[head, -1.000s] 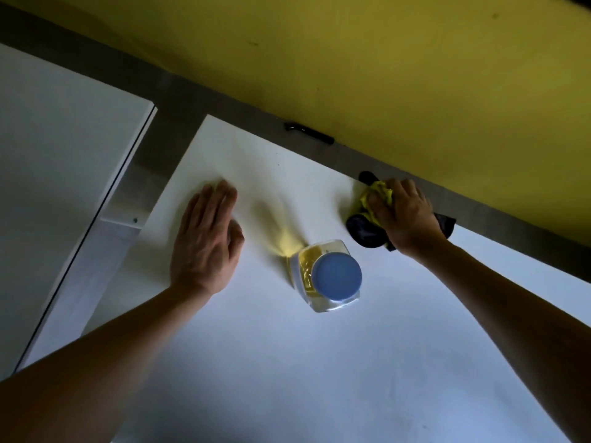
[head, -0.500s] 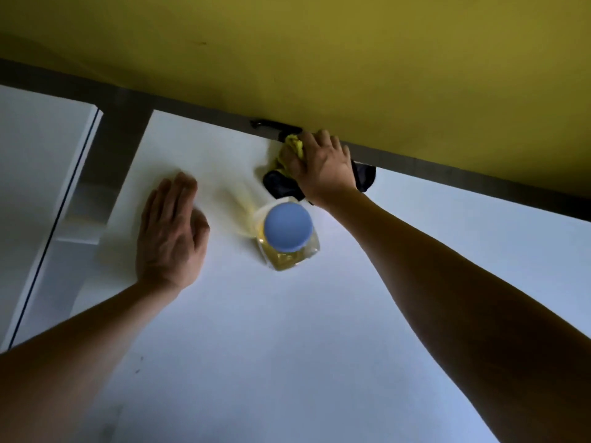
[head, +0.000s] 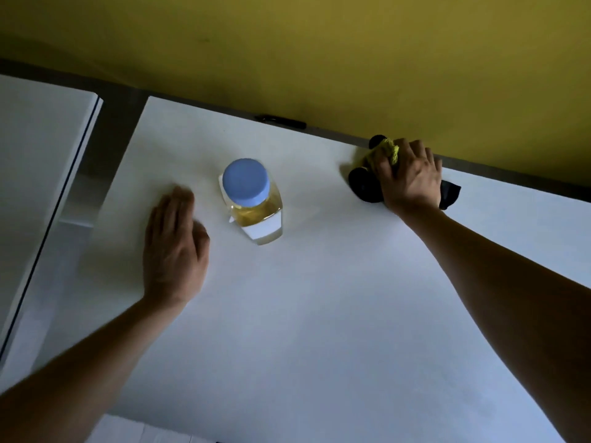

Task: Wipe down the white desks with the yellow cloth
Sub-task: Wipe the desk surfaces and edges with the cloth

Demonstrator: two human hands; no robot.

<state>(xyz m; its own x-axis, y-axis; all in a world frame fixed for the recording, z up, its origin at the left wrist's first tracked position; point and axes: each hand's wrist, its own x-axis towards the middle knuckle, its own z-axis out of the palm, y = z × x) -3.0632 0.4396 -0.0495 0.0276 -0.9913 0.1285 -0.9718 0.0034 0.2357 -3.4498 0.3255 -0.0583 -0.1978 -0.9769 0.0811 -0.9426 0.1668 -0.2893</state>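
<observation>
My right hand (head: 409,177) grips a bunched yellow and dark cloth (head: 367,183) and presses it on the white desk (head: 303,314) at its far edge, close to the yellow wall. Yellow cloth shows between my fingers; dark folds stick out left and right of the hand. My left hand (head: 174,247) lies flat on the desk, fingers straight, palm down, just left of a clear bottle.
A clear bottle (head: 252,203) with a blue cap and yellowish liquid stands on the desk between my hands. A black clip-like object (head: 281,120) lies at the desk's far edge. A second white desk (head: 35,187) sits left, across a gap. The yellow wall (head: 319,52) rises behind.
My right hand has slid the cloth to the right along the far edge, away from the bottle and the black object. My left hand stays flat on the desk.
</observation>
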